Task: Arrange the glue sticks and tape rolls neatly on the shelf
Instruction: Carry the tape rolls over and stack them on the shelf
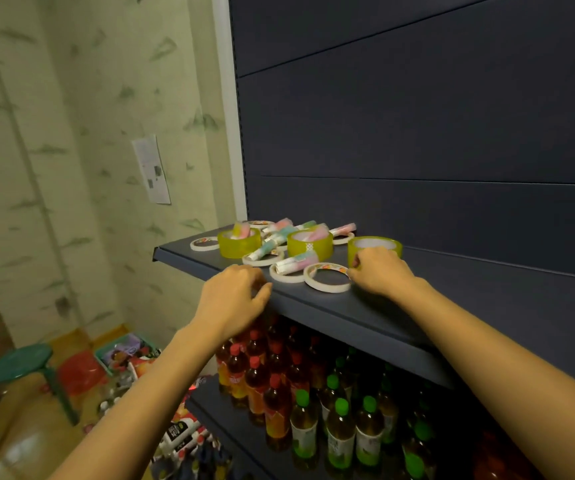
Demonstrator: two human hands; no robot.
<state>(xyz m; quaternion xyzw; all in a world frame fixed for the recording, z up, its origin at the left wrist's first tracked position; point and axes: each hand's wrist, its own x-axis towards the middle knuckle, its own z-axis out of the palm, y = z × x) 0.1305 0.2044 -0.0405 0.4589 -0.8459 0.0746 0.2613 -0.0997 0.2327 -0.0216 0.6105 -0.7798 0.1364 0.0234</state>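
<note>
Three wide yellow-green tape rolls stood flat on the dark shelf [469, 299], spaced left to right: left roll [239, 243], middle roll [309, 244], right roll [375, 245]. Thin white tape rings lay flat among them. Pastel glue sticks were strewn on their sides at mixed angles. One glue stick [296, 264] lay across a white ring [284, 274], its long axis running roughly left to right. Everything sat toward the shelf's left end, with nothing lined up yet.

Right hand [383, 271]: on the shelf, knuckles up, fingers curled in against the front wall of the right roll, thumb side touching or just beside the near white ring [327, 278]. Whether it actually gripped either one could not be told, as the fingertips were hidden under the hand.

Left hand [234, 294]: at the shelf's front lip, fingers loosely curled, nothing seen in it.

Key relation: the clutter lay just beyond and between the two hands. The right roll was directly ahead of the right hand, with the near white ring just to its left. The crosswise glue stick lay between the hands, a little nearer the left.

Judgement: sorting had barely begun. The right hand was best placed to shift the right roll, the left to gather sticks. Sticks would likely roll if nudged across their axis.

Bottles [279, 375] filled the shelf below.
</note>
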